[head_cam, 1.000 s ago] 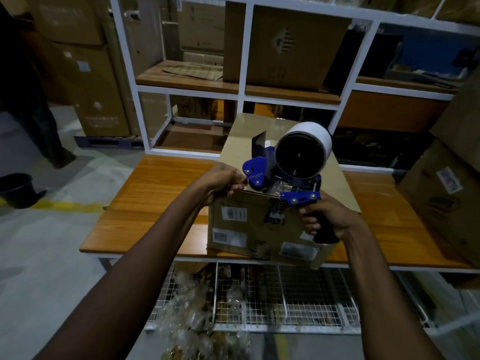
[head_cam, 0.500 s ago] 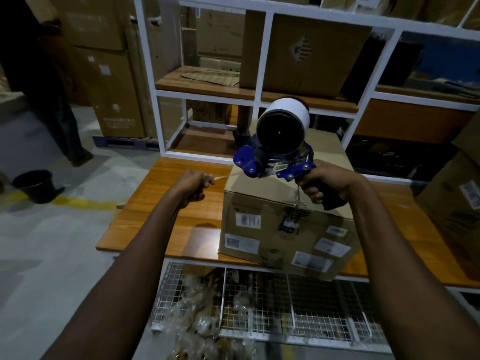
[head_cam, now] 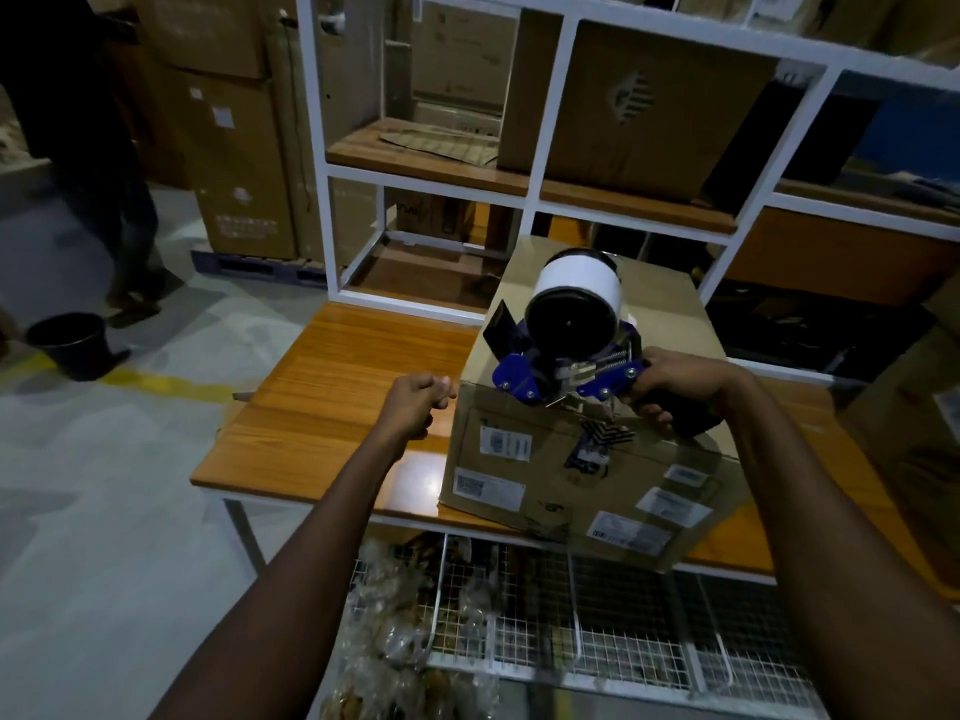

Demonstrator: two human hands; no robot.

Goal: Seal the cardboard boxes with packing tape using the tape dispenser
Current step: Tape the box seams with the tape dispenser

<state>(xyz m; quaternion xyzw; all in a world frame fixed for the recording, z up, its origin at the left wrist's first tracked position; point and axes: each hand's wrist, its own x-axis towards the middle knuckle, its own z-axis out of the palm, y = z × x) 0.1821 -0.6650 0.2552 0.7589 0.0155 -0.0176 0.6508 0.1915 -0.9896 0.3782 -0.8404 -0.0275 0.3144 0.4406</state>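
A cardboard box with several white labels stands on the wooden table, its top flaps down. My right hand grips the black handle of the blue tape dispenser. The dispenser carries a white roll and sits at the near edge of the box top. To the left of the box's near top corner, my left hand has its fingers curled, thumb and forefinger pinched together, apparently on the free end of the clear tape. The tape itself is hard to make out.
A white metal shelf frame with wooden boards and more cardboard boxes rises behind the table. A wire basket of clear bags hangs below it. On the left floor stand a black bucket and a person. Large boxes crowd the right.
The dispenser has come down from above the box to the near edge of its top. My left hand has moved from the dispenser's front out to the left, then back close to the box corner.
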